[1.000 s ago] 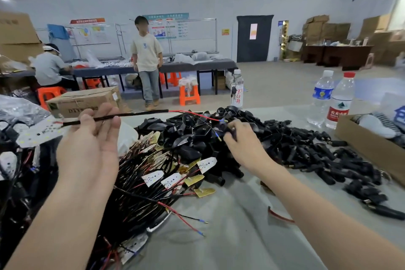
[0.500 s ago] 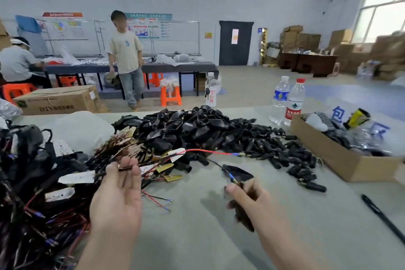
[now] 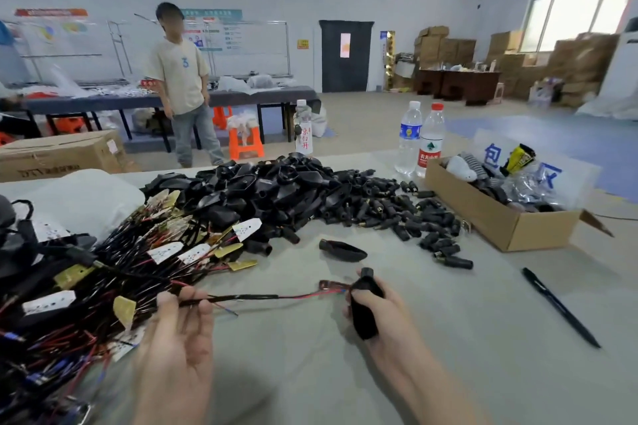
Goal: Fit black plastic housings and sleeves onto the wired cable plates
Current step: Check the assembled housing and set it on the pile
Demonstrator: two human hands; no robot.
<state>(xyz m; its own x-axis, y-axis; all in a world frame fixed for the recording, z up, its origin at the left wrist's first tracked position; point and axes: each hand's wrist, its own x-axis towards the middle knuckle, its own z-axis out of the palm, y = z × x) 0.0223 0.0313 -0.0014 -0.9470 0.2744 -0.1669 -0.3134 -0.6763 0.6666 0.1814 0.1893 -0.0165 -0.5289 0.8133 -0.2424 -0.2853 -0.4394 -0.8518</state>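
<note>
My left hand (image 3: 179, 338) pinches a black cable (image 3: 241, 297) between thumb and fingers, low in the middle of the view. Its red and blue wires run right to my right hand (image 3: 383, 314), which grips a black plastic housing (image 3: 364, 310). A heap of wired cable plates (image 3: 114, 272) with white and gold tips lies at the left. Behind it sits a pile of black housings (image 3: 269, 193), and to its right a spread of small black sleeves (image 3: 407, 214). One loose housing (image 3: 341, 249) lies on the table just beyond my right hand.
An open cardboard box (image 3: 497, 217) of odds and ends stands at the right, with two water bottles (image 3: 419, 138) behind it. A black pen (image 3: 559, 307) lies at the right. A person (image 3: 183, 83) stands beyond the table, near another table and orange stools.
Both hands have drawn down and nearer to me with the cable. My right hand now wraps the housing fully, and another housing lies on the table ahead of it.
</note>
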